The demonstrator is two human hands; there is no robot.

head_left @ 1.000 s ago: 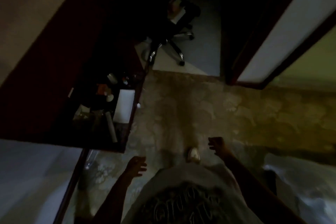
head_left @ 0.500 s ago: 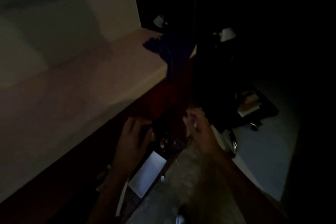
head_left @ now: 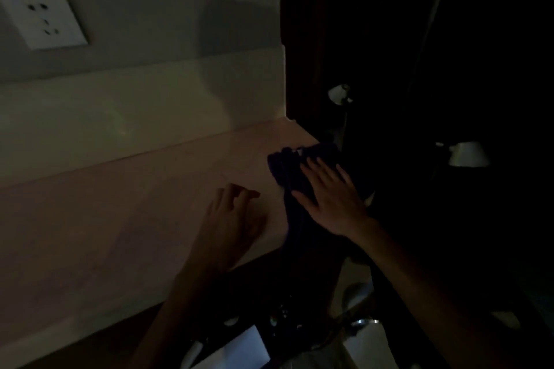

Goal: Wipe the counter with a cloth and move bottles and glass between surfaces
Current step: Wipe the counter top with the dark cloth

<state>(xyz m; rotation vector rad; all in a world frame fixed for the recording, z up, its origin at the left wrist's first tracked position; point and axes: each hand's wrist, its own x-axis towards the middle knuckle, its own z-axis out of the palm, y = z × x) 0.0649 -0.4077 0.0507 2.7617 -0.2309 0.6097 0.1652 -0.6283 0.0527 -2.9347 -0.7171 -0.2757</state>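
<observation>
Both of your hands have come up from the dark shelf below and now reach over the pale worktop. Your right hand lies flat on the dark cloth, fingers straight and spread, pressing it down. That cloth sits at the right end of the worktop, and part of it hangs down over the front edge. Your left hand is just beside the cloth, to its left, with fingers loosely bent and holding nothing. A white wall socket is up on the wall, far to the left.
</observation>
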